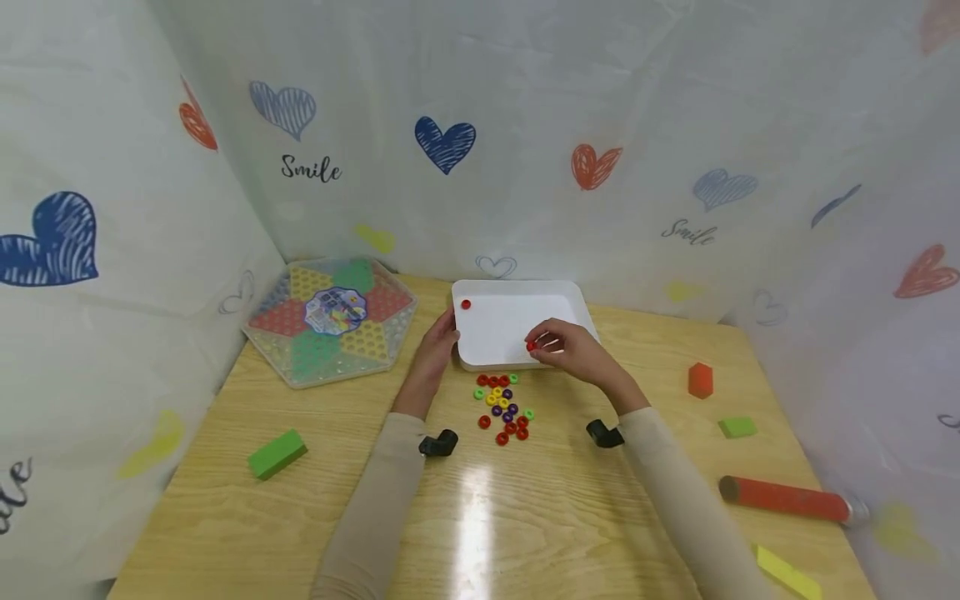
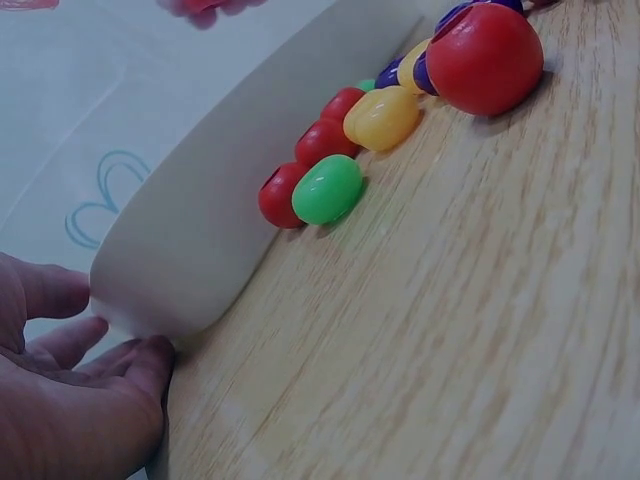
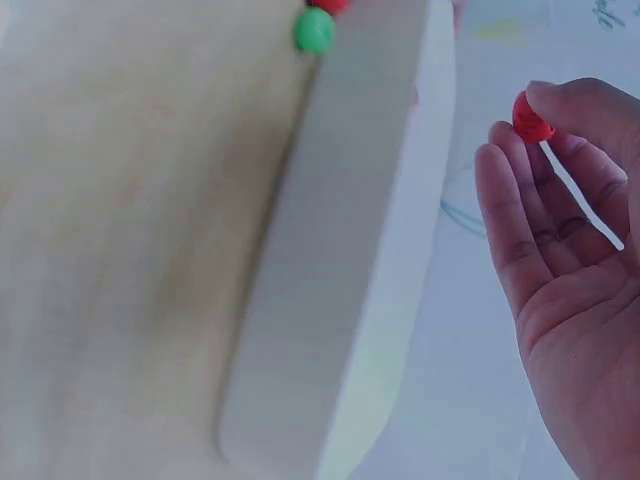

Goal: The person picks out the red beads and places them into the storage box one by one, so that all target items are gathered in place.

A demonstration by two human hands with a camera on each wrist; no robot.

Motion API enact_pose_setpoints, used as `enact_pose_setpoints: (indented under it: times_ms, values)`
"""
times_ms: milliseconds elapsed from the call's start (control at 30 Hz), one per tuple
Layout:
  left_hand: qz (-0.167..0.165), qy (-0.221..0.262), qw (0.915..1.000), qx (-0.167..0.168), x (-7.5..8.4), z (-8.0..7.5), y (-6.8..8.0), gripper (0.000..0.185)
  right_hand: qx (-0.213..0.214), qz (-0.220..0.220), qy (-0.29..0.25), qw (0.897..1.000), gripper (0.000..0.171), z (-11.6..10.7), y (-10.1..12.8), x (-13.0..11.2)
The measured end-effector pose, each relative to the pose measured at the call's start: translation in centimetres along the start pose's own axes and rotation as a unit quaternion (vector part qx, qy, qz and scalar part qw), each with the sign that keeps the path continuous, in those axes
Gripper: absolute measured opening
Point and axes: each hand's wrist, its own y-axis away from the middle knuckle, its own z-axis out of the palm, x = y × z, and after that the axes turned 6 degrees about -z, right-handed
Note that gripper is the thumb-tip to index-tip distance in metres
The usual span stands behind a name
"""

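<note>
In the head view, my left hand (image 1: 435,350) holds the left side of a white tray (image 1: 517,325). The left wrist view shows the fingers (image 2: 150,365) against the tray's outer corner, close to the tabletop. Over the tray's front right part, my right hand (image 1: 573,350) pinches a red bead (image 3: 532,118) between thumb and fingertips. Another red bead (image 1: 466,304) lies inside the tray at the back left. Just in front of the tray is a loose group of red, green, yellow and purple beads (image 1: 503,402), with a green bead (image 2: 328,189) near the tray wall.
A hexagonal board game (image 1: 330,325) lies at the back left. Nearer is a green block (image 1: 277,454). Along the right stand or lie a red block (image 1: 701,380), a small green block (image 1: 738,427), a red tube (image 1: 787,498) and a yellow block (image 1: 787,573). Patterned sheets surround the table.
</note>
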Motion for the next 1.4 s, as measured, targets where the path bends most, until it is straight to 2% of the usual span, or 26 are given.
enact_pose_setpoints:
  times_ms: [133,400,600,967,1200,1400]
  values:
    - [0.001,0.001,1.0000,0.006,0.1,-0.1,0.1,0.053,0.003,0.012,-0.001,1.000,0.018,-1.2,-2.0,0.3]
    - [0.004,-0.009,0.9999,-0.003,-0.2,0.1,0.3,0.052,-0.005,0.055,-0.025,0.998,0.028,-2.5,-5.7,1.2]
    - [0.026,-0.010,0.9995,-0.012,0.1,0.1,1.0,0.052,-0.027,0.089,0.004,0.996,0.028,-2.4,-8.7,1.4]
    - [0.040,-0.009,0.9992,-0.003,-0.8,0.0,0.8,0.052,-0.055,0.042,0.056,0.996,0.024,-1.2,-12.8,2.6]
    - [0.031,-0.029,0.9991,0.003,-1.2,0.1,0.9,0.052,-0.076,0.052,0.054,0.994,0.021,0.2,-13.4,3.0]
    - [0.022,-0.033,0.9992,0.011,-1.0,0.1,1.1,0.051,-0.085,0.032,0.087,0.992,0.018,1.1,-14.0,3.9]
